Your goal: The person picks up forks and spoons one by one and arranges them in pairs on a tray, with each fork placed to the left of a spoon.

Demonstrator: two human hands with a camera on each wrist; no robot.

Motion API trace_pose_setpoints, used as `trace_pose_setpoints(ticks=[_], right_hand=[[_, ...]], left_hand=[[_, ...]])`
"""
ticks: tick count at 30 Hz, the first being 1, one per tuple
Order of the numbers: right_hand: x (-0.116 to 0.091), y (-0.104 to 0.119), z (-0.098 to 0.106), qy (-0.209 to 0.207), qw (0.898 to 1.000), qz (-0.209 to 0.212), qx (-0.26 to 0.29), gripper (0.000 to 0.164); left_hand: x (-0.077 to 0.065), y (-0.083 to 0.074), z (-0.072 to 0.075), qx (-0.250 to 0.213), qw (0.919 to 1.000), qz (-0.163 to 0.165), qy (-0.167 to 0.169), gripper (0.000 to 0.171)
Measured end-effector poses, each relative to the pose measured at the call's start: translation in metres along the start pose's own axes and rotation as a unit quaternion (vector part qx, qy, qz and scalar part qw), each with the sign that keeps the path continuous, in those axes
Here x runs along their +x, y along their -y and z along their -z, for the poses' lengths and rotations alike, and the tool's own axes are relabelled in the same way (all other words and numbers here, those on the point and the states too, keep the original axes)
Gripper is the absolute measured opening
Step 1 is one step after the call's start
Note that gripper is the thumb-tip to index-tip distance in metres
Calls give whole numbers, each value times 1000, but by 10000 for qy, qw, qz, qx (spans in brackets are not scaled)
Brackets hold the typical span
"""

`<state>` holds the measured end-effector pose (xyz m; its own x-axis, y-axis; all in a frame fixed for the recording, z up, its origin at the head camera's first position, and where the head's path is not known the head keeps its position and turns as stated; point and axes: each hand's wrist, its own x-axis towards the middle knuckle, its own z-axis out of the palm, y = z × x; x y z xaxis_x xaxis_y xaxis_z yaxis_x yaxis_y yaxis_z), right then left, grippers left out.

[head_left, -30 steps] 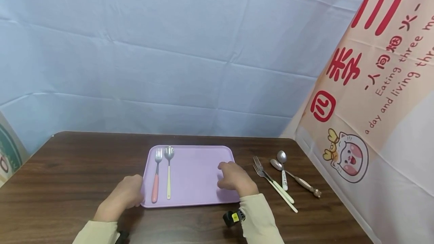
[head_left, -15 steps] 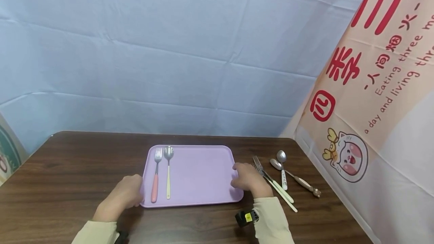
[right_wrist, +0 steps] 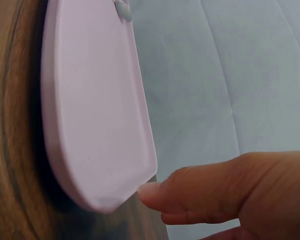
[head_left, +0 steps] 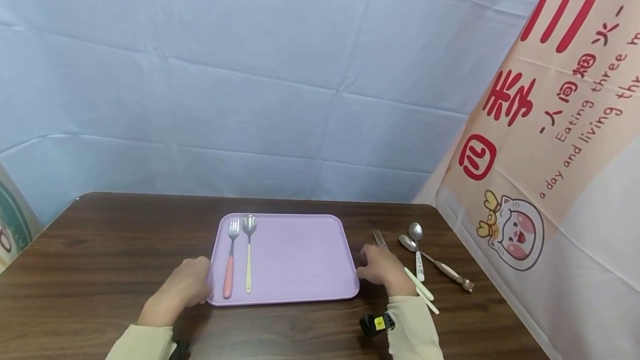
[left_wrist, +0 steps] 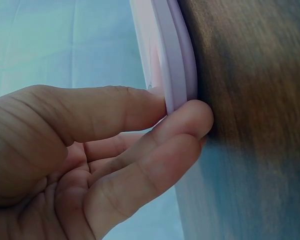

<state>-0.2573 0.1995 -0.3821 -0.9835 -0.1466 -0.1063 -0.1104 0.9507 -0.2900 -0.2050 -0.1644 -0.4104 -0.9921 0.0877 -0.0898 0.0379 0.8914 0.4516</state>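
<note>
Purple tray (head_left: 305,260); L hand (head_left: 186,283) fingers pinch its L edge; R hand (head_left: 384,269) fingers spread, nr R edge.

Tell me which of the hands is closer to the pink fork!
Left: the left hand grips the tray at the edge beside the pink fork; the right hand is by the opposite edge.

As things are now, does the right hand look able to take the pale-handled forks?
Probably yes: the right hand seems to hold nothing and overlaps the pale-handled forks in the head view, with nothing visibly between.
</note>
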Motion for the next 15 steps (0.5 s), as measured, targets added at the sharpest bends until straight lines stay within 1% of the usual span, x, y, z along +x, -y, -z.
trace_pose_setpoints(ticks=[9, 15], right_hand=[[-5, -16, 1, -8, 9999, -124, -116, 46], [-6, -26, 2, -86, 9997, -212, -89, 50]], left_hand=[[-2, -1, 0, -48, 9999, -90, -77, 9], [-3, -1, 0, -42, 9999, -120, -116, 9]])
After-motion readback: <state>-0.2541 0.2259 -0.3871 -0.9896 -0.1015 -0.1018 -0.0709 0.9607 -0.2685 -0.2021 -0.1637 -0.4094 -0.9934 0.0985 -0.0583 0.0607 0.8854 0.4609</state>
